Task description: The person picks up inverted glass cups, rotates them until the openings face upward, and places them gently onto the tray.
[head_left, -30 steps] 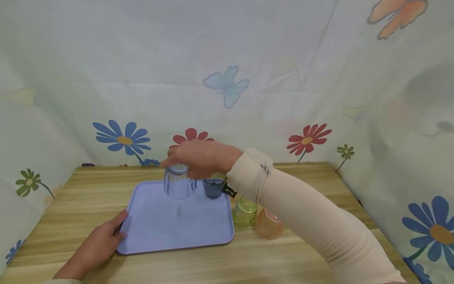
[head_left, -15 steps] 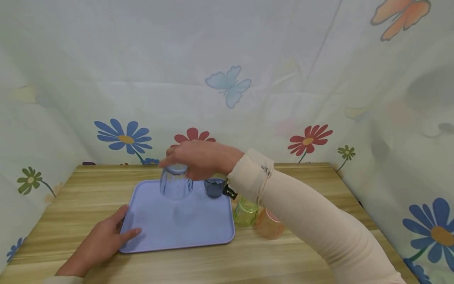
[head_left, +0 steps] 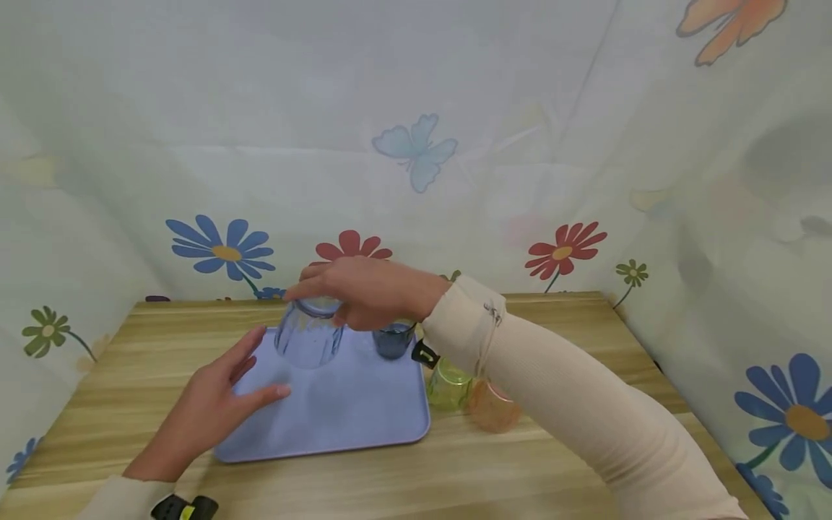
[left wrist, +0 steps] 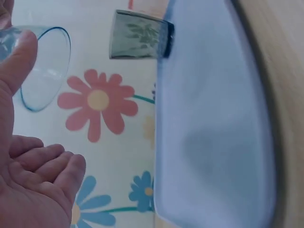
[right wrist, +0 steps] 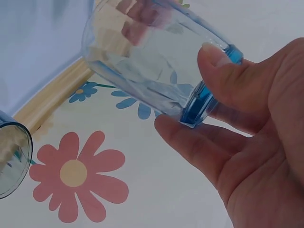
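My right hand (head_left: 372,290) grips a clear blue-tinted glass (head_left: 308,341) by its thick base, above the back left of the lilac tray (head_left: 364,412). The glass is tilted with its base up and its mouth down. In the right wrist view, the thumb (right wrist: 228,71) and fingers pinch the blue base (right wrist: 197,107). My left hand (head_left: 214,404) is held open over the tray's left side, apart from the glass, its thumb and fingers spread. On the tray's back right, a dark grey-blue glass (left wrist: 137,38) stands upright, partly behind the right hand in the head view.
Right of the tray, a green glass (head_left: 448,386) and an orange glass (head_left: 494,408) stand side by side on the wooden table (head_left: 312,491), close to the right sleeve (head_left: 572,390). A flower-patterned cloth (head_left: 292,195) hangs behind the table.
My left hand has let go of the tray's left edge and moved up and right, toward the blue glass. The right hand has shifted the glass slightly left and tilted it more.
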Demonstrator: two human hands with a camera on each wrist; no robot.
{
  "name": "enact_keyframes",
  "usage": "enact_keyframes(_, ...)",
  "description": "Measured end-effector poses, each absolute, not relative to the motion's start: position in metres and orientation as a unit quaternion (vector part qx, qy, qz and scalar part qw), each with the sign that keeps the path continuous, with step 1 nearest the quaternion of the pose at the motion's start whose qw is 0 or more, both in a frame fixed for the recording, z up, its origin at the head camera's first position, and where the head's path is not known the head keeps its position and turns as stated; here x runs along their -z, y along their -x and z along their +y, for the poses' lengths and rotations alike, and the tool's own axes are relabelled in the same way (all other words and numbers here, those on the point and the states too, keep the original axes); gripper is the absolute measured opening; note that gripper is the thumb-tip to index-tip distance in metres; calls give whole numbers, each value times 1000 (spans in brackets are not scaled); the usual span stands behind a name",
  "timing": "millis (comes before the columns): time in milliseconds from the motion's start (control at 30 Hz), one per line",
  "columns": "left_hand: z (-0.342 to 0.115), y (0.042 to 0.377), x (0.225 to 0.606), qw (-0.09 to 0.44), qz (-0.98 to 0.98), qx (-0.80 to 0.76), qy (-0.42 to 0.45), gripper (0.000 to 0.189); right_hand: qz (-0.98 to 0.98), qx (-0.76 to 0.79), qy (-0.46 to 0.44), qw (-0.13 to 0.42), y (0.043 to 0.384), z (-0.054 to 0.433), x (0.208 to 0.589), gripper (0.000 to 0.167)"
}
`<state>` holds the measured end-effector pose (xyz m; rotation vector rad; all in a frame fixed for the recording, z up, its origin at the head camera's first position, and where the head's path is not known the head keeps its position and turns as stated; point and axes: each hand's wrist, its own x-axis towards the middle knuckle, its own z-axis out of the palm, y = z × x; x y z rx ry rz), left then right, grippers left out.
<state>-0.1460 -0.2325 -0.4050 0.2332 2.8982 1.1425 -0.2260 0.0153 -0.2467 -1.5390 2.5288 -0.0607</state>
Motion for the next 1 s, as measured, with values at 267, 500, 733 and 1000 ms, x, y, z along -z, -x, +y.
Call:
enact_keyframes(267, -219, 152, 388, -32, 906, -408, -111, 108, 852, 76, 509, 92, 224, 23, 244, 66)
enact_keyframes(500, -215, 152, 384, -83, 890, -435, -105, 96, 855, 106, 497, 105, 224, 25, 245, 67)
enact_keyframes(733, -216, 152, 379, -120, 873, -462, -99, 90, 845, 129, 512, 86, 224, 31, 246, 66)
enact_keyframes(1000, -219, 151, 364, -123, 892, -425, -90, 92, 849, 142, 505, 59, 225, 41, 256, 66)
